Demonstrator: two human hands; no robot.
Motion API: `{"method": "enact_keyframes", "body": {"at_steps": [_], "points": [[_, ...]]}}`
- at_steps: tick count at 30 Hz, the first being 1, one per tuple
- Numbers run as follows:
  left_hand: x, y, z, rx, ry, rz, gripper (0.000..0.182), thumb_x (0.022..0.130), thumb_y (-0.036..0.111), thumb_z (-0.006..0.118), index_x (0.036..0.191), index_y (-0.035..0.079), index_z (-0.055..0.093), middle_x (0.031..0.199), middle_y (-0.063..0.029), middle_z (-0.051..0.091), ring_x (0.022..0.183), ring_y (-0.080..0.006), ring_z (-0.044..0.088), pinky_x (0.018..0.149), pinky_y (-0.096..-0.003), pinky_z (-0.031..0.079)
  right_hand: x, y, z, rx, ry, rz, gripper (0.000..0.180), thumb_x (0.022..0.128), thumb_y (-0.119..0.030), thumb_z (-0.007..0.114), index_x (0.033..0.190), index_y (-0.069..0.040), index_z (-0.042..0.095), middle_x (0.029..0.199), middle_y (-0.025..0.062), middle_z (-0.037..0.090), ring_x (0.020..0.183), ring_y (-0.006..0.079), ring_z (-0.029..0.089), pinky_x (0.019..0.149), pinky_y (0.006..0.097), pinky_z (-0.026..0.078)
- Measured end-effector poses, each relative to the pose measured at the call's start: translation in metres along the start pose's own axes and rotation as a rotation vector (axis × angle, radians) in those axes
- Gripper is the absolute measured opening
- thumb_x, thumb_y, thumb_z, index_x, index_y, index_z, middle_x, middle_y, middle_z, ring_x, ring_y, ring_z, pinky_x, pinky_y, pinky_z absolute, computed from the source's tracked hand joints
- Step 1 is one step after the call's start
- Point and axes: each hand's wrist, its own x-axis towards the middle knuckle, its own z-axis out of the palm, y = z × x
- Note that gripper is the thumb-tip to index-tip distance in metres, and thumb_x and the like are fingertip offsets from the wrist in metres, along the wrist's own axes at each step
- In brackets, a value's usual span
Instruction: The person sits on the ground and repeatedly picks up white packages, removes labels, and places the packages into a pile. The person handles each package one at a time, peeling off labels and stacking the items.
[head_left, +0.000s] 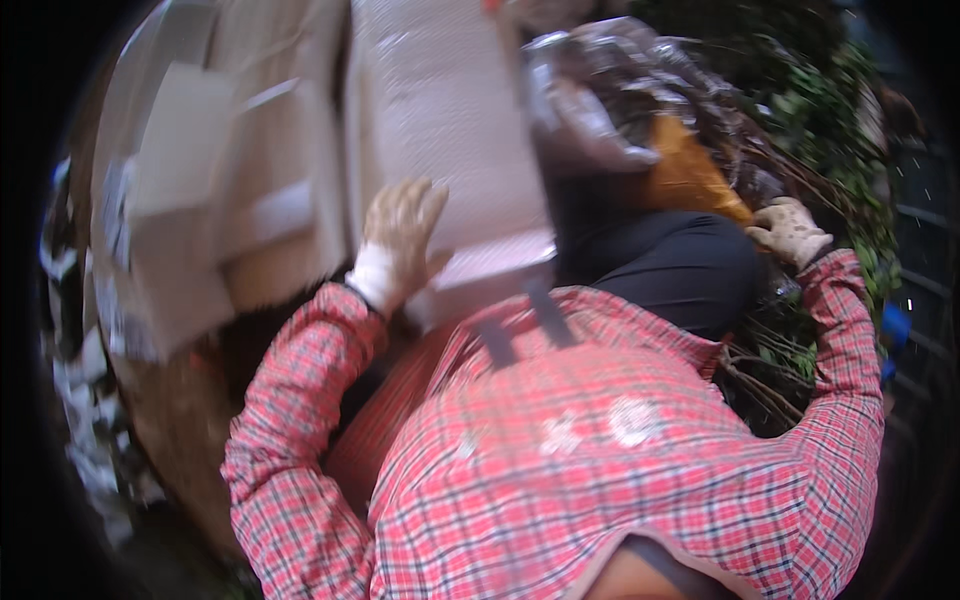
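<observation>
A long flattened cardboard piece (457, 142), blurred and shiny on top, lies lengthwise before me, its near end close to my front. Against its left side rests my left hand (401, 232) in a soiled light glove, fingers spread, not closed round it. My right hand (787, 229), in a stained light glove, is out to the right beside my bent knee, at the lower corner of an orange-yellow sheet or bag (690, 169). Its fingers curl towards that corner, but whether they grip it is unclear. Crumpled clear plastic film (600, 97) lies above the orange-yellow piece.
Stacked cardboard boxes and flattened cardboard (187, 150) fill the left side. White scraps (90, 360) lie at the far left edge. Leafy green branches (817, 97) and twigs (765, 382) run down the right, with a small blue object (895, 326) beyond them.
</observation>
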Motion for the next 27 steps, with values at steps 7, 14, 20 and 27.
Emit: {"method": "enact_keyframes", "body": {"at_steps": [7, 14, 20, 27], "points": [[0.053, 0.018, 0.074, 0.352, -0.315, -0.152, 0.079, 0.087, 0.023, 0.056, 0.155, 0.014, 0.017, 0.161, -0.0133, 0.013, 0.149, -0.0316, 0.012, 0.12, -0.045, 0.015, 0.081, -0.039, -0.03, 0.514, 0.517, -0.541, 0.03, 0.088, -0.031, 0.06, 0.098, -0.005, 0.07, 0.091, 0.0182, 0.069, 0.086, 0.0326, 0.067, 0.079, 0.0402, 0.052], [0.027, -0.008, -0.01, 0.109, 0.384, -0.537, 0.059, 0.085, 0.008, 0.059, 0.141, 0.025, 0.048, 0.123, -0.0127, 0.056, 0.115, -0.0288, 0.054, 0.093, -0.04, 0.05, 0.184, -0.154, -0.035, -0.015, 0.45, -0.458, 0.042, 0.085, -0.012, 0.054, 0.127, -0.017, 0.058, 0.123, 0.0157, 0.063, 0.11, 0.0326, 0.063, 0.097, 0.0414, 0.048], [0.022, 0.023, -0.03, 0.028, 0.197, -0.531, 0.047, 0.085, 0.015, 0.06, 0.132, 0.018, 0.056, 0.116, -0.0116, 0.061, 0.109, -0.0291, 0.059, 0.094, -0.0394, 0.049, 0.171, -0.11, -0.048, 0.327, 0.288, -0.422, 0.037, 0.084, -0.042, 0.069, 0.11, -0.016, 0.07, 0.099, 0.0119, 0.071, 0.098, 0.0285, 0.067, 0.085, 0.0376, 0.051], [0.046, 0.033, -0.001, -0.115, -0.228, -0.51, 0.046, 0.09, 0.028, 0.059, 0.134, 0.016, 0.053, 0.124, -0.0133, 0.062, 0.115, -0.0301, 0.058, 0.099, -0.041, 0.046, 0.149, -0.115, -0.08, 0.3, 0.338, -0.404, 0.03, 0.087, -0.022, 0.06, 0.115, -0.022, 0.07, 0.106, 0.0111, 0.069, 0.103, 0.029, 0.065, 0.091, 0.0369, 0.051]]}}
